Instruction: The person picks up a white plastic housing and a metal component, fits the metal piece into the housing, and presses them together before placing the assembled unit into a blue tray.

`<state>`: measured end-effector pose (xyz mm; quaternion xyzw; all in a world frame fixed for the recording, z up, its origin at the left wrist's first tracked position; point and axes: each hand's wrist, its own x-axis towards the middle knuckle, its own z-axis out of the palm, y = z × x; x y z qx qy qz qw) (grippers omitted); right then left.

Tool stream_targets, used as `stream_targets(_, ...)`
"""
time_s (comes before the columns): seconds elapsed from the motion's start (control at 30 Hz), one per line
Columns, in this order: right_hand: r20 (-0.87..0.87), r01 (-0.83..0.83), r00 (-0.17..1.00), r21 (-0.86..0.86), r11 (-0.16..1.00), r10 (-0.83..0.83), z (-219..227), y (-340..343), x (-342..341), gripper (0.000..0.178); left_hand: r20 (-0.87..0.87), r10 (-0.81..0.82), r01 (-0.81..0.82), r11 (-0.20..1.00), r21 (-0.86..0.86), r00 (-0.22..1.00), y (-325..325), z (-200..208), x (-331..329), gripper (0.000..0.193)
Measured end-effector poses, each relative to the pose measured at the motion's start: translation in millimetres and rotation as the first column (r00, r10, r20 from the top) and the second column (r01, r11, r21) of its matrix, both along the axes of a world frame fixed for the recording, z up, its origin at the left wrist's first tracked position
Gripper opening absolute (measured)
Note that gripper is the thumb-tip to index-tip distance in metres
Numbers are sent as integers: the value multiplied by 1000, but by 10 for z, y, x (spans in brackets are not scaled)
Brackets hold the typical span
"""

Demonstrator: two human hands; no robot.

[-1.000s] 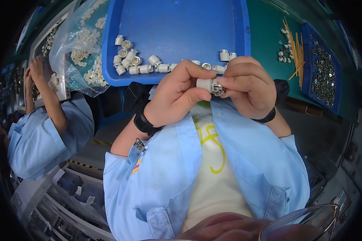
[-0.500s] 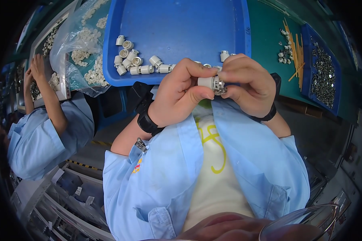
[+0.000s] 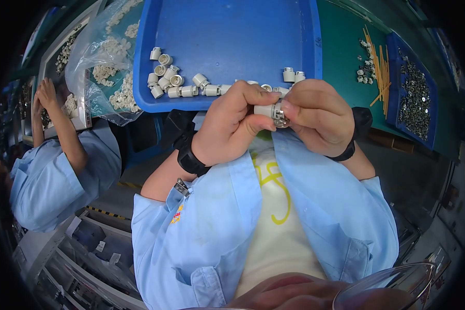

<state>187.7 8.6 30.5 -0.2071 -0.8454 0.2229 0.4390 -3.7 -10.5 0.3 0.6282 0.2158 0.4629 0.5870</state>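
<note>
Just beyond my chest, both hands meet on one short white cylindrical part, which looks like a lamp socket. My left hand grips its white body between thumb and fingers. On the other end, a shiny metal fitting sticks out, and the thumb and fingers of my right hand press on it. My right fingers partly cover where the fitting meets the body. Past my hands lies a blue tray, with several similar white sockets gathered along its near and left edges.
On the left, a clear plastic bag holds small white pieces. Another person's hands work beside it over a pale tray. To the right lie thin wooden sticks, loose small parts and a blue bin of metal pieces.
My right hand has come down slightly, and its thumb and fingers have closed in over the metal end. My left hand keeps its hold on the white body, slightly lower than before.
</note>
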Motion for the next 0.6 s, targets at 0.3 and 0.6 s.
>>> stream_targets(0.3, -68, 15, 997, -58, 998, -19, -130, -12, 26, 32, 145, 99, -80, 988, -135, 984, -9, -5, 94, 27)
stream_targets(0.6, -142, -74, 989, -238, 968, 40, -74, 19, 3, 27, -75, 208, -201, 976, 88, 975, 20, 17, 5, 36)
